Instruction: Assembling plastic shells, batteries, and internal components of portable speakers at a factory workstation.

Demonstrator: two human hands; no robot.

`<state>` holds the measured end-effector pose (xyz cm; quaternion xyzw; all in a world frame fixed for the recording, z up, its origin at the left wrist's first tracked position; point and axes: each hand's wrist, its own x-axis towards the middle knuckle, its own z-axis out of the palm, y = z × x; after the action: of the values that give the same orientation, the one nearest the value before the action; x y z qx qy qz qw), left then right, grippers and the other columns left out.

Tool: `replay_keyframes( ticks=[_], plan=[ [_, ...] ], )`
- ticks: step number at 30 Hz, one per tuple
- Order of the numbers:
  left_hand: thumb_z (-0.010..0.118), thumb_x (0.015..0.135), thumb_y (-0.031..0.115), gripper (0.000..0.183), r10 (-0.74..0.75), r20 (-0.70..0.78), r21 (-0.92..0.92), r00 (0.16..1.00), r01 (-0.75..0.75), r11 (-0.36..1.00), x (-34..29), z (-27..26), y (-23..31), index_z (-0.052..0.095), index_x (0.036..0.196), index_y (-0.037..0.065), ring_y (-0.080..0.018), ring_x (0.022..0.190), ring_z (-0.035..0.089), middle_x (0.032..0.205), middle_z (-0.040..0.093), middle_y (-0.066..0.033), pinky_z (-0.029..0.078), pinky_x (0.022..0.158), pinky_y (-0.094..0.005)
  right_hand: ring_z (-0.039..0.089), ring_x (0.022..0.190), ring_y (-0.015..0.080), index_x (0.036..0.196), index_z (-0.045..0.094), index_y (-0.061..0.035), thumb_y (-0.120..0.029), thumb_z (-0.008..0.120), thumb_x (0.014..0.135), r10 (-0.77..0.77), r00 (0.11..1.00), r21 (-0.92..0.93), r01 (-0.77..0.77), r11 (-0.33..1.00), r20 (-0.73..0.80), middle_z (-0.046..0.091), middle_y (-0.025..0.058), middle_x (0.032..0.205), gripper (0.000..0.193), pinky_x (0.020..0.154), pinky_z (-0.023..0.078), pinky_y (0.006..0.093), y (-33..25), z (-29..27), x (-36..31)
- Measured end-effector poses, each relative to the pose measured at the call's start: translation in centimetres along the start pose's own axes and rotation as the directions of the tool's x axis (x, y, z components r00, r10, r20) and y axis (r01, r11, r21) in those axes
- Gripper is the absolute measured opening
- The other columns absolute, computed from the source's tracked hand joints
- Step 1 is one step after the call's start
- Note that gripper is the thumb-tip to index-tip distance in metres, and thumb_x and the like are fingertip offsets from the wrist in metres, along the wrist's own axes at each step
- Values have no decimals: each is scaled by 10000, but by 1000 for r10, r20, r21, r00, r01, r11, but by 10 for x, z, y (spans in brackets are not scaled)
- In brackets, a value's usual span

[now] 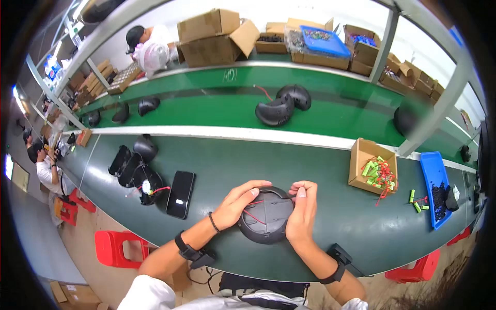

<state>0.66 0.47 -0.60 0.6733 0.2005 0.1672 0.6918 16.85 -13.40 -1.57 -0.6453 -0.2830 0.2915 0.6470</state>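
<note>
A round black plastic housing (264, 219) lies between my hands over the near edge of the dark green worktop, its open ribbed inside facing up. Thin red wires cross its left half. My left hand (238, 202) curls around the housing's left rim, thumb on the upper left edge. On the right side, my right hand (302, 213) is closed with its palm against the rim; thumb and forefinger meet near the upper right edge. Whether those fingertips pinch a wire is too small to tell.
Left of my hands lie a black phone (181, 194) and several black shells (135, 168). A cardboard box (360, 164) of green batteries with red wires stands to the right, near a blue tray (434, 170) of small black parts. Beyond runs a green conveyor (206, 111) carrying black shells.
</note>
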Motion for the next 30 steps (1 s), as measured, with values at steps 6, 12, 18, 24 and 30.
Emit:
replay_keyframes(
  ticks=[6,12,18,24,30],
  plan=[
    [543,1092,419,495,-382,-143,-840,913,92,535,-25,31,12,673,1362,25,-310,1226,702,1323,737,-154,548,1087,-471,432,1445,518,1635,344,-5,-503,1015,618,-639,717,-282,697,660,277,408,307,1614,1316,1171,405,613,-50,-3,-53],
    [679,1012,557,834,-200,-83,-783,976,60,620,-37,57,20,434,1599,18,-296,1433,562,1585,541,-182,470,1195,-465,478,1405,482,1538,549,-65,-413,1034,580,-638,743,-334,664,669,200,453,259,1596,1128,1151,432,594,-70,-22,-53],
    [1047,629,430,1405,308,163,-20,937,-309,951,-51,45,27,197,1698,100,-350,1557,378,1735,261,-193,375,1249,-491,480,1401,481,1520,580,-76,-397,1009,610,-535,762,-347,645,681,366,463,253,1597,1056,1148,431,595,-67,-44,-73],
    [970,700,291,1220,178,25,-217,984,-168,962,-58,63,11,253,1670,103,-296,1428,495,1554,432,-148,418,1192,-447,497,1388,516,1497,560,-30,-405,1013,593,-541,803,-260,593,762,249,463,306,1546,1079,1144,442,614,-52,-27,-73],
    [981,681,353,1244,187,30,-158,982,-180,971,-41,45,24,263,1667,107,-306,1443,481,1557,431,-158,422,1193,-455,456,1429,545,1530,492,11,-514,1005,632,-515,790,-279,605,746,334,430,318,1564,1159,1183,409,612,-67,-26,-57]
  ],
)
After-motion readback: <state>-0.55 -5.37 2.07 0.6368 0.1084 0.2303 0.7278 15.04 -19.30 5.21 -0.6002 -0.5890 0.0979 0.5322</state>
